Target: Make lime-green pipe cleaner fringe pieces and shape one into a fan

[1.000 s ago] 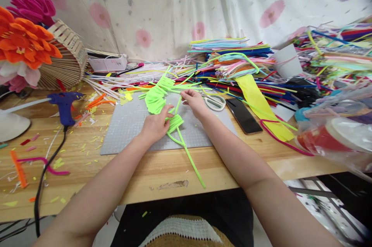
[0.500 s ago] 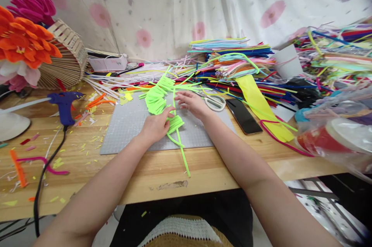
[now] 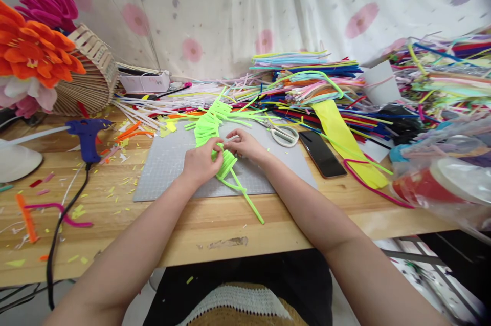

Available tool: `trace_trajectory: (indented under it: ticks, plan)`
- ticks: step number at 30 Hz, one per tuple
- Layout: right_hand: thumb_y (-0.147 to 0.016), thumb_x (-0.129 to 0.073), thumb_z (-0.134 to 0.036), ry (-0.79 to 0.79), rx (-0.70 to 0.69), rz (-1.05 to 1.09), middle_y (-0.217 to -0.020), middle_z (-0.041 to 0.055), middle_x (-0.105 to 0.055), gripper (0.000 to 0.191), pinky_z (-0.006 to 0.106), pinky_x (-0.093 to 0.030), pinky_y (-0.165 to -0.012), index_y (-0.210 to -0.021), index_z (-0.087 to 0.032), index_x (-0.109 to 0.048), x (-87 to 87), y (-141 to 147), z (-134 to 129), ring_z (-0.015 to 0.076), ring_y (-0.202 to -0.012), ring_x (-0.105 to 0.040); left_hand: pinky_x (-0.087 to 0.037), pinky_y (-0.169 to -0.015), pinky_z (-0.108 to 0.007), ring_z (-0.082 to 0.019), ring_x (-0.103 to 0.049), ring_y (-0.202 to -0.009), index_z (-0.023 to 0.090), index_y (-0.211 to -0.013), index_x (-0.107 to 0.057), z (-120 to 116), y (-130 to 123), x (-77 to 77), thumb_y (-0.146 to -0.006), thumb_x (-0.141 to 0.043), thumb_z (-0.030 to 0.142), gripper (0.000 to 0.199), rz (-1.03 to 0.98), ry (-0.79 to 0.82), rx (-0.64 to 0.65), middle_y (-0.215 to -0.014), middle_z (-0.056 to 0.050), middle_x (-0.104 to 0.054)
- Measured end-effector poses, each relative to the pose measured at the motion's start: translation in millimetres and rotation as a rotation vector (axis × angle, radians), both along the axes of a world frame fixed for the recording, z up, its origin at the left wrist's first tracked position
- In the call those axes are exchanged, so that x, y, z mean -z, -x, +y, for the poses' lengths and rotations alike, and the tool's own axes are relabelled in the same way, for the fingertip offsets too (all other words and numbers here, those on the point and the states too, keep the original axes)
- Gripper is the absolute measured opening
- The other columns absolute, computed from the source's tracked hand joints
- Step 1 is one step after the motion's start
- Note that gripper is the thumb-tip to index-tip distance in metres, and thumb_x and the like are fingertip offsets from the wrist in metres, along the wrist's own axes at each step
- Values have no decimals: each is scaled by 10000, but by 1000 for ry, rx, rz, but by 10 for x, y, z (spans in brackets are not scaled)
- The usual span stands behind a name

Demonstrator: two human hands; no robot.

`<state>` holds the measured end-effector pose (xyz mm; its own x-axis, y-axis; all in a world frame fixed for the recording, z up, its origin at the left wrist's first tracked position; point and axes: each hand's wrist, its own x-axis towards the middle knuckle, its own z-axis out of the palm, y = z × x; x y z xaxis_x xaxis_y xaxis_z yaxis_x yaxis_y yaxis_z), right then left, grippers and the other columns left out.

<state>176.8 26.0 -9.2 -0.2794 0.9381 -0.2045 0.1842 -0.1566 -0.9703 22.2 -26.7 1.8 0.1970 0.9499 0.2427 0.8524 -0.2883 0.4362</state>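
Observation:
A long ruffled piece of bright green pipe cleaners [image 3: 210, 124] lies over the grey cutting mat [image 3: 161, 162]. Its folds stack in a curved row, and two loose ends trail toward the table's front edge. My left hand [image 3: 203, 159] is closed on the left side of the folds, thumb and forefinger pinched. Close against it, my right hand [image 3: 243, 145] pinches the green pipe cleaners from the right, its fingertips nearly meeting the left ones. What exactly lies between the fingertips is partly hidden. Several green pipe cleaners [image 3: 245, 115] lie beyond my hands.
White-handled scissors [image 3: 284, 135] and a phone [image 3: 322, 154] lie right of my hands. A blue glue gun [image 3: 89, 139] with a black cord stands left, among scraps. Bundled pipe cleaners [image 3: 307, 78] line the back. A basket [image 3: 92, 70] with fuzzy flowers [image 3: 36, 55] is back left.
My right hand has come left and closed from spread fingers to a pinch beside my left hand. The loose green end has swung rightward, and the ruffled piece has straightened slightly.

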Motion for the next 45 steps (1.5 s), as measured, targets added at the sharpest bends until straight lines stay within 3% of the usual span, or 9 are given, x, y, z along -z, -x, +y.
trace_trajectory:
  ticks: [5,9,13,18,24,29,36,40,45]
  plan:
    - [-682,-659,-307,-17,-56,173,-586,-66,-580,311,178,-231,-356,-925,-186,-509,-30,34,-30,26,-363,-376,-419,-646,-256,-156,-638,-749,269,-1209,-416,17,-24,-3,-758,-503,255,460,26,93,32,-847,49,-690]
    - [-738,-603,-345,-60,68,296,-673,-45,-614,228,185,-185,-333,-894,-185,-560,-14,12,20,0,-335,-280,-418,-645,-266,-169,-640,-761,265,-1239,-368,28,-46,-5,-741,-554,299,533,-2,148,-35,-825,48,-688]
    - [-789,-550,-255,19,278,453,-669,-30,-627,95,155,-309,-366,-841,-183,-513,22,-19,72,24,-396,-420,-414,-643,-263,-162,-634,-758,285,-1169,-443,44,-51,22,-747,-558,309,438,-14,146,-81,-840,49,-681]
    - [-751,-590,-183,97,256,588,-716,-16,-656,155,153,-426,-469,-797,-189,-443,25,-52,61,50,-524,-550,-419,-666,-258,-153,-618,-828,261,-1066,-542,52,-45,58,-727,-569,246,341,6,99,-22,-1013,16,-652]
    - [-737,-597,-347,17,221,426,-580,-42,-599,206,156,-246,-338,-731,-178,-480,14,-93,29,19,-350,-363,-417,-677,-276,-169,-618,-852,288,-1043,-588,62,-14,67,-730,-547,247,318,30,148,5,-994,46,-674]
    - [-642,-653,-351,9,167,365,-657,-19,-623,250,153,-294,-383,-707,-183,-479,36,-89,20,41,-457,-446,-396,-640,-275,-182,-617,-840,295,-1000,-597,68,-16,68,-697,-541,199,323,11,155,-47,-892,43,-687]
    - [-640,-625,-360,-10,-40,248,-582,-35,-565,228,173,-282,-403,-675,-177,-495,28,-59,-47,44,-445,-396,-412,-647,-270,-149,-596,-733,214,-894,-558,156,55,170,-637,-590,206,259,-423,131,-200,-827,7,-666]
    - [-671,-574,-323,-57,-242,25,-505,-59,-506,174,193,-251,-413,-649,-165,-505,-4,-38,-95,38,-403,-338,-429,-675,-263,-131,-593,-717,186,-867,-538,228,83,269,-600,-601,184,274,-620,111,-205,-787,-1,-647]
    - [-664,-550,-281,-122,-285,-49,-509,-62,-489,146,196,-276,-475,-626,-150,-501,3,-17,-94,45,-472,-385,-435,-649,-249,-119,-590,-683,174,-854,-527,225,61,277,-593,-601,189,272,-739,131,-184,-759,-3,-636]
